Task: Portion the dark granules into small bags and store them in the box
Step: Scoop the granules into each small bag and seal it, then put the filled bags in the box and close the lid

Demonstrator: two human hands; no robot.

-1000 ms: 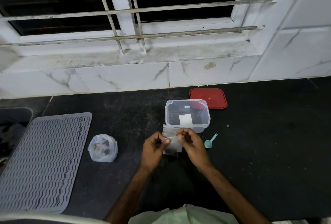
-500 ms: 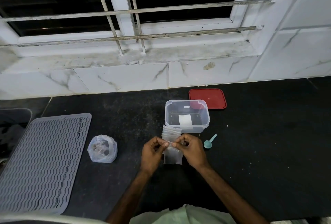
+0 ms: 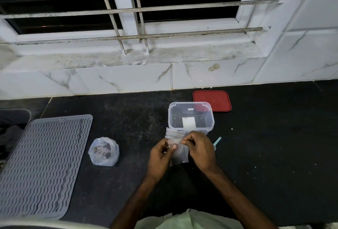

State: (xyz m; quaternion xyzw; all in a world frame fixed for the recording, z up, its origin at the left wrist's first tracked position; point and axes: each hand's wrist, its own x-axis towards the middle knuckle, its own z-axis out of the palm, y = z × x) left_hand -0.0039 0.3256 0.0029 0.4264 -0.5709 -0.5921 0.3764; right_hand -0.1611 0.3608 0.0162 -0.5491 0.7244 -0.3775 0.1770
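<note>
Pinching the mouth of a small zip bag [image 3: 180, 155] with left hand [image 3: 160, 157] and right hand [image 3: 200, 151], seemingly prying it open, at 6 o'clock of the clear box [image 3: 171, 117]. Next likely needing the teal scoop [image 3: 217, 141] at 3 o'clock, granule sack [image 3: 103, 152] at 9.

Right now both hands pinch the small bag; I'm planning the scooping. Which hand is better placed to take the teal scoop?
Right, probably. The right hand lies directly beside the teal scoop; the left hand is across the small bag from it, so it could hold the bag.
</note>
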